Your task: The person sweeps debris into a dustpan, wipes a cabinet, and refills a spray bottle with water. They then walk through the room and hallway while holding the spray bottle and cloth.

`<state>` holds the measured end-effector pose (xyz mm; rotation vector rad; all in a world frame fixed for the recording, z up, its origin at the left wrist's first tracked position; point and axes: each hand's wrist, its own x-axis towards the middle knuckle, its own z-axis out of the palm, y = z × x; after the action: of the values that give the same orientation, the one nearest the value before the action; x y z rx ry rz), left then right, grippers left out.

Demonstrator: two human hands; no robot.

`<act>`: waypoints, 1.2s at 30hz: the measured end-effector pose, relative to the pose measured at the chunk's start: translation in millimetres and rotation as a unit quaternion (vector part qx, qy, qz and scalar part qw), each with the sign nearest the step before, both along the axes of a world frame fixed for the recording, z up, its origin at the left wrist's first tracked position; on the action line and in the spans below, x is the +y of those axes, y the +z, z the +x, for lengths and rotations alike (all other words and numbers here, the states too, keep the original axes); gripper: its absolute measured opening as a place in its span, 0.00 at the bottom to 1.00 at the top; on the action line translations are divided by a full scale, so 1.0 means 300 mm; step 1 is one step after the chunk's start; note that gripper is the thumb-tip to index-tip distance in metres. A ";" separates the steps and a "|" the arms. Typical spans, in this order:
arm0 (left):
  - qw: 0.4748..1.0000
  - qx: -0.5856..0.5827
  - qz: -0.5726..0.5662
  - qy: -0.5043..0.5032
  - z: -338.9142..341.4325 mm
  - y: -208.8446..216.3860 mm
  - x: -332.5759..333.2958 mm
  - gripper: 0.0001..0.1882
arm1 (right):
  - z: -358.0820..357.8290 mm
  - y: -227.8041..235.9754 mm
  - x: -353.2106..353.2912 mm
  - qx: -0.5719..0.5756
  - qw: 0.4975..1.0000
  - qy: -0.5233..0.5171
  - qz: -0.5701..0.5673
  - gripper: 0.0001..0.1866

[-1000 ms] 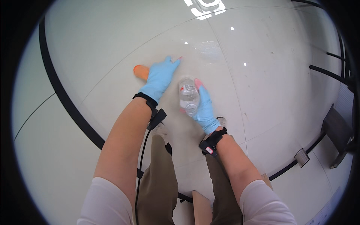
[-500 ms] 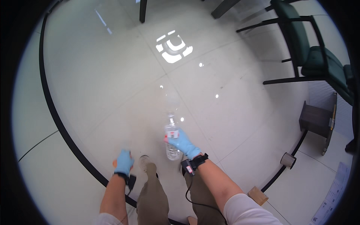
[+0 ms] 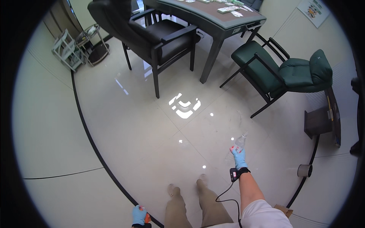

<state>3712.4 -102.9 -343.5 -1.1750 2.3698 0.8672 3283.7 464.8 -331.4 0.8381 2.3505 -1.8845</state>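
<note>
My right hand [image 3: 239,158], in a light blue glove with bare fingertips, is wrapped round a clear plastic bottle [image 3: 240,142]. The bottle is held out over the floor, tilted with its neck pointing away and to the right. A black wrist strap with a small box and a cable sits on that arm. Low at the left edge of my body is my left hand [image 3: 139,216], gloved the same way and curled closed. Something orange shows beside its fingers, too small to make out.
A green armchair [image 3: 262,68] stands at the right, a black armchair [image 3: 163,32] beside a table [image 3: 228,23] ahead. A metal bin [image 3: 304,170] and a cardboard piece [image 3: 283,210] lie at the right wall. Far left is a white rack [image 3: 68,49] by a round-shelved cart [image 3: 97,57].
My view has lifted, bringing the table and black chair into sight. The right hand has carried the bottle outward to the right; the left hand has dropped toward the lower edge.
</note>
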 end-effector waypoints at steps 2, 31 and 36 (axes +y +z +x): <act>0.999 0.043 0.023 0.023 -0.056 0.087 -0.014 0.04 | 0.065 0.104 0.019 0.003 1.000 -0.006 -0.013 0.24; 0.975 0.188 -0.095 0.076 -0.896 0.786 -1.364 0.13 | -0.573 0.477 -1.729 -0.221 0.921 0.320 0.029 0.26; 0.965 0.232 -0.094 0.073 -1.243 0.842 -1.721 0.13 | -0.876 0.476 -2.134 -0.094 0.916 0.386 -0.052 0.19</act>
<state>3339.6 -619.3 -91.0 -1.3535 2.8179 1.0858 3020.9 -175.4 -188.7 0.0310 1.9946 -1.4766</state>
